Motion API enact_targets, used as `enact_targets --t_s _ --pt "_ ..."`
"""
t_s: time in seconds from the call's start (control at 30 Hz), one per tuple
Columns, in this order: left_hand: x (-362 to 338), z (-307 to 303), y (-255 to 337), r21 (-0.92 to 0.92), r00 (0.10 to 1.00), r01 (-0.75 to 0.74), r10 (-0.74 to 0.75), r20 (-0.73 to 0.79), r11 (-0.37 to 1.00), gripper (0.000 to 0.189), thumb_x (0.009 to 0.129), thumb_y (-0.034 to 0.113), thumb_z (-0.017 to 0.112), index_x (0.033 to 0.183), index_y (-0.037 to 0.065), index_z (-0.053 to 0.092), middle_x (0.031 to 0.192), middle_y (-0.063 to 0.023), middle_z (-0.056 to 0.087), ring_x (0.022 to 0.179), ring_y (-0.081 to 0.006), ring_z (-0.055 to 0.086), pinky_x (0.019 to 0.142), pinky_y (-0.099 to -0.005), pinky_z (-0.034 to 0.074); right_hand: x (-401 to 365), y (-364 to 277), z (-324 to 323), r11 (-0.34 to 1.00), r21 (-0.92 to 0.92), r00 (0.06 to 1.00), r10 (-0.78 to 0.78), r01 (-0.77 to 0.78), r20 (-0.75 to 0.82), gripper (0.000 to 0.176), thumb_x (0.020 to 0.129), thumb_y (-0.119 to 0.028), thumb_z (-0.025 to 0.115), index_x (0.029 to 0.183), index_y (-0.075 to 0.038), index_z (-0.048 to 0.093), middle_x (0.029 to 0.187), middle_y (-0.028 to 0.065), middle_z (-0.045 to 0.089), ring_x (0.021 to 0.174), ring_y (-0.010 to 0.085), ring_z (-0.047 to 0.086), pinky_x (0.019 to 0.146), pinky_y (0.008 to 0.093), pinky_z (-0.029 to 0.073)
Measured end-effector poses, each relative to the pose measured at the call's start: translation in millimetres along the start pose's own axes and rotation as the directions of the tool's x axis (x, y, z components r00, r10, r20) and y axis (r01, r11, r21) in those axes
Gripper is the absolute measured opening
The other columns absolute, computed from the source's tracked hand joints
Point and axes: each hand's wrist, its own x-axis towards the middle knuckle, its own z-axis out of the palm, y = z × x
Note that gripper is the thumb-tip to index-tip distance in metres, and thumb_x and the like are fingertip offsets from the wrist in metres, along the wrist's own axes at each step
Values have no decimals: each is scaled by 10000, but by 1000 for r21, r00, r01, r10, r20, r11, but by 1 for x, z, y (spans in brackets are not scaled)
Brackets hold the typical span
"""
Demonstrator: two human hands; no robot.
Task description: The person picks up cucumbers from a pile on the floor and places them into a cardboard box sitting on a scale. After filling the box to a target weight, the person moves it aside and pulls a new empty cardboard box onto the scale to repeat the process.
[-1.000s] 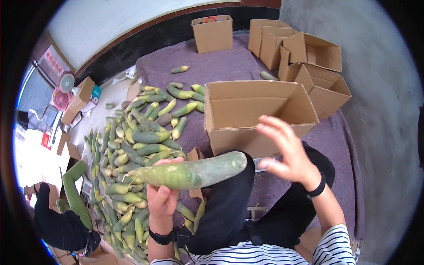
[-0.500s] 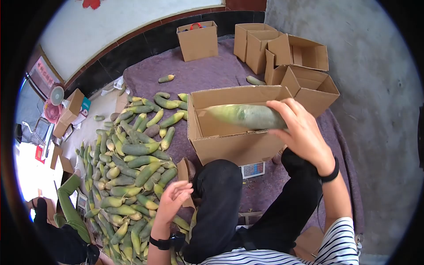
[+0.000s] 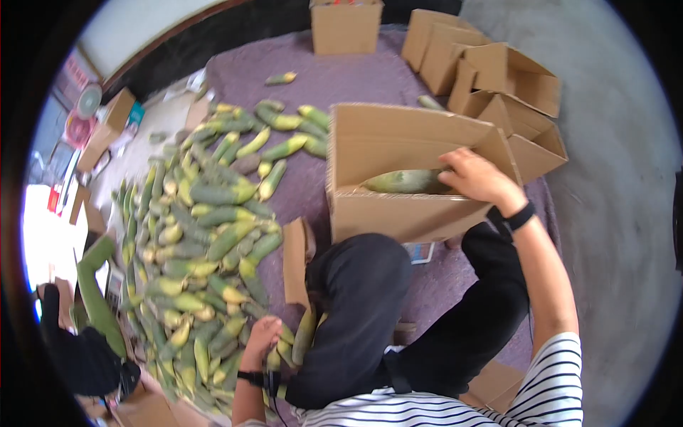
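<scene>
My right hand (image 3: 480, 178) is inside an open cardboard box (image 3: 398, 219), its fingers wrapped round one end of a large green radish (image 3: 404, 181). The radish lies lengthwise, low in the box, its tapered end to the left. My left hand (image 3: 265, 333) hovers at the right edge of a radish pile (image 3: 213, 249), fingers curled in and nothing visible in them. Close beside it, several radishes (image 3: 304, 334) lie by my left knee. Part of a scale (image 3: 421, 252) shows under the box's front.
Several open cardboard boxes (image 3: 530, 78) stand at the back right, and another box (image 3: 347, 28) at the back. A cardboard flap (image 3: 295, 263) stands by my left knee. A purple cloth (image 3: 299, 206) covers the floor. At far left, another person's green-clad leg (image 3: 99, 299) shows.
My right hand has lowered the radish from above the box's rim to inside it. My left hand has moved down and its fingers have curled. The head view has tilted downward.
</scene>
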Motion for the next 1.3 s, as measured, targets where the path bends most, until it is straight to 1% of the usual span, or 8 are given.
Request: enact_targets --t_s 0.07,0.13,0.3,0.53,0.7,1.0,1.1,1.3 --pt "19 -19 -35 27 986 -139 136 101 990 169 904 232 636 888 66 611 655 14 567 516 -55 478 469 -212 391 -10 -19 -12 991 120 992 -53 67 -115 406 952 -308 510 1171 24 590 1187 230 584 1142 351 544 978 416 427" --pt "44 -41 -85 531 932 -302 361 -9 792 220 881 232 645 886 18 596 673 -9 582 592 -105 550 554 -287 458 -29 -54 -27 932 344 992 -93 119 -91 408 983 -291 472 1187 50 562 1151 211 602 1123 328 561 955 375 427" --pt "18 -42 -106 672 925 -11 263 -275 740 305 773 237 692 898 -19 583 922 -233 626 913 -412 592 812 -476 474 -52 -73 0 962 126 967 -229 243 -114 334 916 -233 581 1136 18 577 1065 197 626 1009 350 605 875 384 470" --pt "14 -52 -124 679 881 30 302 -365 734 346 749 184 700 973 -46 570 939 -265 620 914 -415 601 791 -450 481 -58 -78 20 995 -23 974 -104 102 -202 177 853 -122 633 974 -9 572 869 150 621 822 335 614 728 394 483" --pt "14 -66 -70 900 684 171 609 -401 400 409 796 128 620 1183 42 521 1223 -166 543 1141 -367 494 903 -460 433 -61 -82 23 996 -28 972 -92 88 -218 154 860 -111 621 962 -9 569 855 143 610 811 329 606 726 399 478" --pt "77 -109 -80 928 880 371 305 -363 35 324 835 96 566 1159 104 544 1140 -88 562 1101 -276 514 862 -448 433 -58 -81 20 993 -57 963 -116 105 -243 183 812 -101 659 955 -15 582 858 145 620 832 335 613 743 412 481" --pt "58 -105 -72 952 852 305 455 -260 -28 285 780 110 641 1053 100 560 1058 -100 564 1051 -297 523 830 -443 439 -58 -81 19 990 -61 960 -141 130 -240 182 802 -120 673 937 -34 585 852 121 616 832 312 608 760 403 478" --pt "13 -94 -18 851 577 -145 742 -341 505 682 673 93 798 1271 21 478 1210 -167 553 1118 -362 526 967 -457 424 -56 -75 26 988 -82 937 -152 133 -315 199 790 -151 692 915 -45 578 841 113 605 819 301 601 741 399 474"
